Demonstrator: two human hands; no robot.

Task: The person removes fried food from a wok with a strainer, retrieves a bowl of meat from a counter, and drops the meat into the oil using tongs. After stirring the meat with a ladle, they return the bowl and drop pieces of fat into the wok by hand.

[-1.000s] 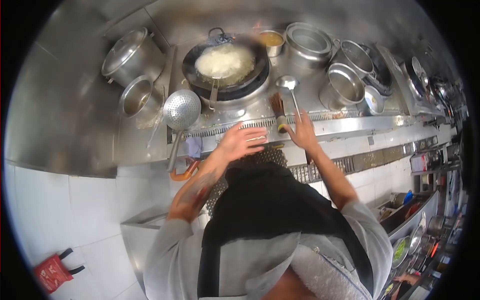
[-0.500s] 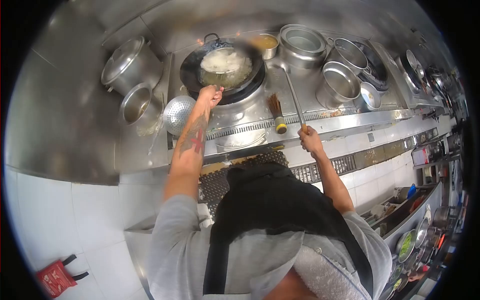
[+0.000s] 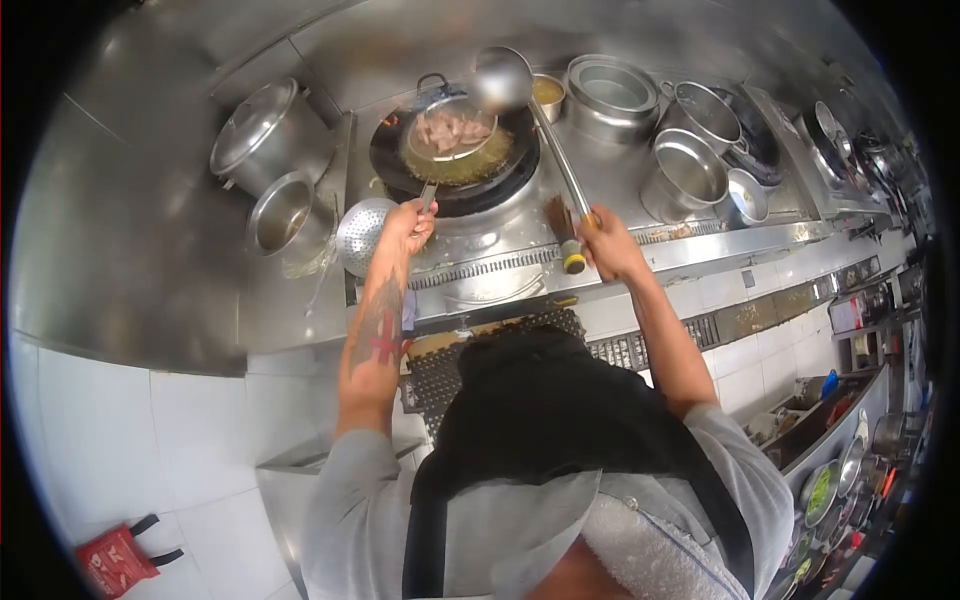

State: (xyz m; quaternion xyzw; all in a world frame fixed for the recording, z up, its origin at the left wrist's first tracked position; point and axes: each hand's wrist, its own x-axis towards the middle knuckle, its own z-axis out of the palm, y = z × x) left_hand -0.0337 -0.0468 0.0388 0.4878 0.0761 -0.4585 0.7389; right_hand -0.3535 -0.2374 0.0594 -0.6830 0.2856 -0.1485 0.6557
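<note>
My left hand [image 3: 412,222] is closed round the handle of a mesh strainer [image 3: 428,195], whose bowl is over the wok [image 3: 392,160]. Pieces of meat [image 3: 452,130] lie in the strainer, above yellowish oil [image 3: 475,168]. In my right hand [image 3: 612,245] is the wooden grip of a long ladle [image 3: 503,80], its round bowl raised over the wok's right rim. A bamboo wok brush [image 3: 562,225] with a yellow band lies close to my right hand, partly behind the ladle's grip. Beside my left wrist rests a perforated skimmer [image 3: 362,236].
A lidded stockpot [image 3: 270,130] and a smaller pot [image 3: 282,215] stand left of the wok. To the right are a small pot of yellow liquid [image 3: 547,90], a wide pot [image 3: 608,100], a deep pot [image 3: 687,170] and a white bowl [image 3: 745,195].
The ladle has swung up and left over the wok's edge. The whitish foam in the wok has given way to visible meat in the strainer. My left hand has shifted slightly down.
</note>
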